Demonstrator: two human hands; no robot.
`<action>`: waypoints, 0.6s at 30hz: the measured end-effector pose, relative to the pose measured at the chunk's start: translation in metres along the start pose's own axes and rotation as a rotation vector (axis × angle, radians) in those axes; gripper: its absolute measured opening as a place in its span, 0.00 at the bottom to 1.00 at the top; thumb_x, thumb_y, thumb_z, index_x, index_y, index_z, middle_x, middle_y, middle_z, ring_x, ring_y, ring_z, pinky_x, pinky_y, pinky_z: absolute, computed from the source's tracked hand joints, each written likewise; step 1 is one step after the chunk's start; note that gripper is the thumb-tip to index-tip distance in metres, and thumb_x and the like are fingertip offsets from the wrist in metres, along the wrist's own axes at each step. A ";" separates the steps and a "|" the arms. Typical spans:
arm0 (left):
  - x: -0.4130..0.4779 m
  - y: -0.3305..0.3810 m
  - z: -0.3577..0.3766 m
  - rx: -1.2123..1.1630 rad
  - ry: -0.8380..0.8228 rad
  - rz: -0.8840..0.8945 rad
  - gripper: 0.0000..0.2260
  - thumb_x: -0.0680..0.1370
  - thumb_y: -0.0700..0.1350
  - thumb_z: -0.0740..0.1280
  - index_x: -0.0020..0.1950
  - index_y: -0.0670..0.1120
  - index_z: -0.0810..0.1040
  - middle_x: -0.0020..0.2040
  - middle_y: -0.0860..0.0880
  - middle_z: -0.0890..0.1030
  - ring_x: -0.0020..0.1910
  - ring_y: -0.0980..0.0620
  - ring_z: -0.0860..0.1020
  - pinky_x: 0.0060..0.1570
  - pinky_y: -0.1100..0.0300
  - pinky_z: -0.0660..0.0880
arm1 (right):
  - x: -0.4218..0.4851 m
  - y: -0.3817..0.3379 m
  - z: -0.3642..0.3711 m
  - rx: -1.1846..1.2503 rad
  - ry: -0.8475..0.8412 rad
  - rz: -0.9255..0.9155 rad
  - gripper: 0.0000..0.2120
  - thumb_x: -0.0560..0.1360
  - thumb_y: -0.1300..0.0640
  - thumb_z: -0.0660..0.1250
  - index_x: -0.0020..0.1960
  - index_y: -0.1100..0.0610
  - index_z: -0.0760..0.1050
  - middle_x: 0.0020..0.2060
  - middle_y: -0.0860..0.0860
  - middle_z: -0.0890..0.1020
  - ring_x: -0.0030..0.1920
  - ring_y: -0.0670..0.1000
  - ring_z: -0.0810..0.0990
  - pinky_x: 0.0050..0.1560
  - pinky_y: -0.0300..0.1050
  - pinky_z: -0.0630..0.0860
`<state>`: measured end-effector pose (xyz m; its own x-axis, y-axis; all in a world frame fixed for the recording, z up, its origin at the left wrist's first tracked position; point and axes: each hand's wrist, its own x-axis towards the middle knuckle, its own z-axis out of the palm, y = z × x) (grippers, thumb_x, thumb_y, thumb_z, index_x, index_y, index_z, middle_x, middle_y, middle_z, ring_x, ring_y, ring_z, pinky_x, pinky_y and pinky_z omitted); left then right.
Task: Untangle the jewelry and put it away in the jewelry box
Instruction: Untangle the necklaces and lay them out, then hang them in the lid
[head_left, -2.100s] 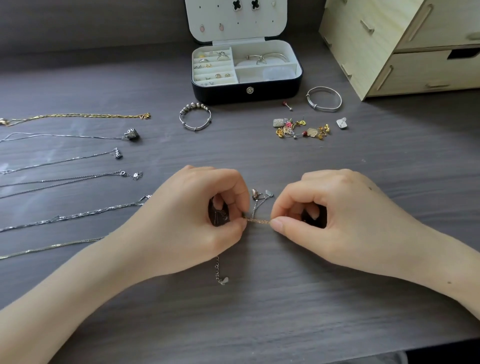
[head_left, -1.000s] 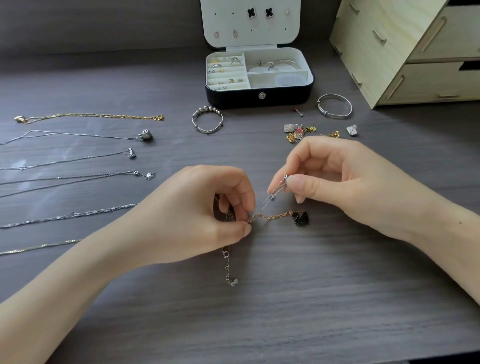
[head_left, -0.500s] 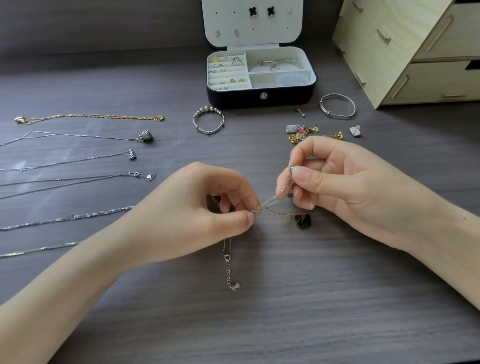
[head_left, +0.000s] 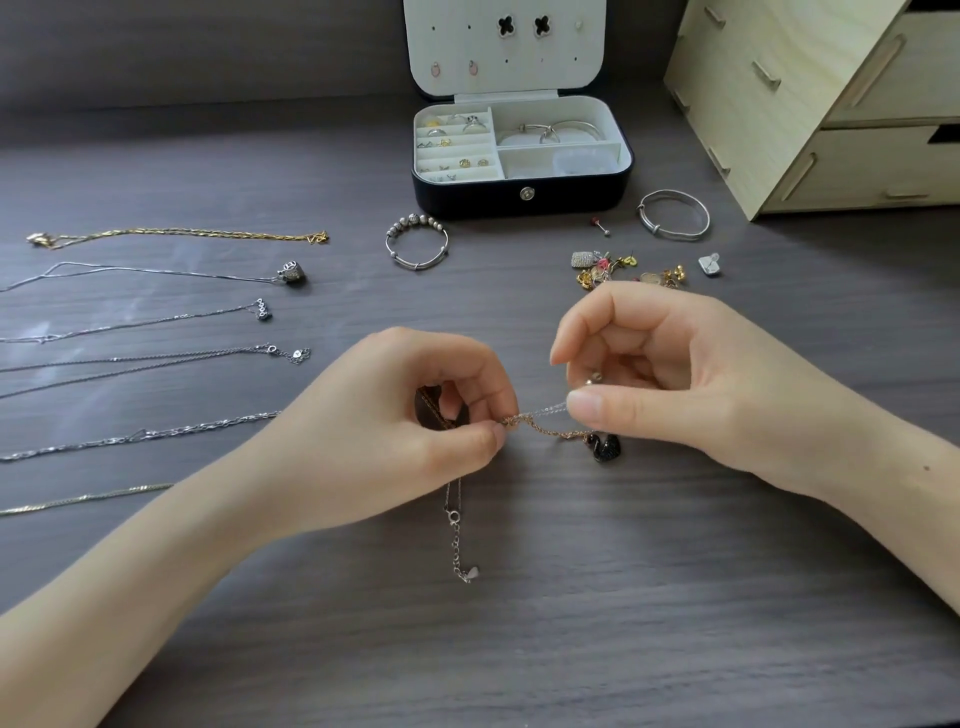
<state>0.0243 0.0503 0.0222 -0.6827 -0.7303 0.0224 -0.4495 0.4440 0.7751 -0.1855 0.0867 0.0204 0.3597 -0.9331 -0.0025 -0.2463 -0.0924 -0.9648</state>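
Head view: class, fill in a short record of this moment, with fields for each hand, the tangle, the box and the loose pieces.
left hand: pinches the tangled chains at the knot
right hand: pinches a silvery strand leading from the knot
black pendant: on the gold strand, beside the right hand
jewelry box: open, partly filled
loose pieces: beaded bracelet, silver bangle, earring pile near the box; necklaces laid out at left

A dark grey tabletop (head_left: 519, 649) with a streaky wood grain fills most of the scene. At its far right stands a pale plywood drawer unit (head_left: 753, 119), turned so that two faces show, with slotted joints down its side. Its lower drawer (head_left: 872, 166) has a dark cut-out at the top edge. Behind runs a dull grey wall (head_left: 208, 47).
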 end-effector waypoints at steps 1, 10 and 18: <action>0.000 -0.001 0.001 0.035 0.025 0.014 0.03 0.67 0.44 0.67 0.36 0.52 0.79 0.33 0.55 0.78 0.37 0.53 0.73 0.38 0.63 0.70 | 0.000 0.000 -0.001 -0.094 -0.007 -0.026 0.08 0.68 0.56 0.70 0.46 0.52 0.75 0.35 0.44 0.78 0.35 0.43 0.71 0.38 0.30 0.67; 0.000 -0.001 0.019 0.439 0.192 0.307 0.03 0.70 0.42 0.67 0.39 0.49 0.79 0.34 0.58 0.77 0.38 0.55 0.72 0.43 0.59 0.64 | -0.009 0.001 -0.013 -0.634 0.052 -0.251 0.10 0.76 0.52 0.58 0.46 0.53 0.77 0.32 0.42 0.78 0.40 0.47 0.73 0.43 0.35 0.68; 0.002 -0.001 0.031 0.527 0.204 0.405 0.03 0.69 0.40 0.68 0.40 0.48 0.80 0.35 0.55 0.78 0.38 0.49 0.74 0.44 0.57 0.64 | -0.020 0.001 -0.010 -0.798 0.083 -0.228 0.07 0.70 0.49 0.62 0.46 0.49 0.73 0.32 0.40 0.76 0.39 0.44 0.70 0.43 0.34 0.67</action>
<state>0.0059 0.0647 0.0021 -0.7572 -0.5138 0.4033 -0.4369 0.8574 0.2720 -0.2017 0.1018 0.0224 0.4182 -0.8814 0.2196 -0.7504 -0.4715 -0.4632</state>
